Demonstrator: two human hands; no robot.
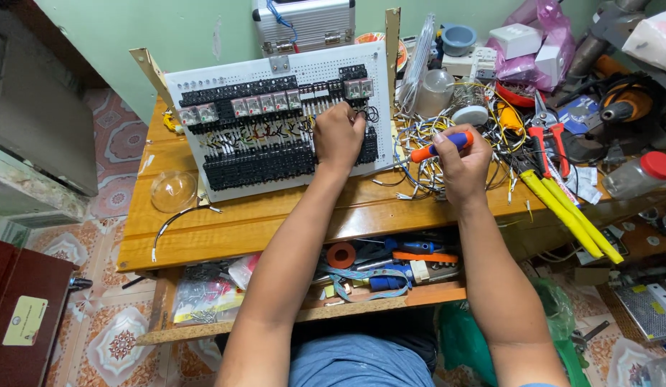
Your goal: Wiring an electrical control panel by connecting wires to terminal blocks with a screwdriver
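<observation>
Wooden worktop (204, 229), tiled floor | one relay board (276, 122) | my left hand (338, 136) is pressing closed on it | my right hand (458, 161) is gripping one screwdriver (440, 147)

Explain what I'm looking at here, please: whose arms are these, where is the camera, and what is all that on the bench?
There is one picture, taken from a camera on the person's head, looking down at their own two bare arms. The left hand rests on a white perforated panel that stands tilted on the wooden bench, packed with rows of black terminal blocks and clear relays. The right hand holds an orange and blue screwdriver in its fingers, above a tangle of loose wires. To the right lie red-handled snips and a yellow-handled tool. A clear dome sits at the left. An open shelf below the benchtop holds more tools.
</observation>
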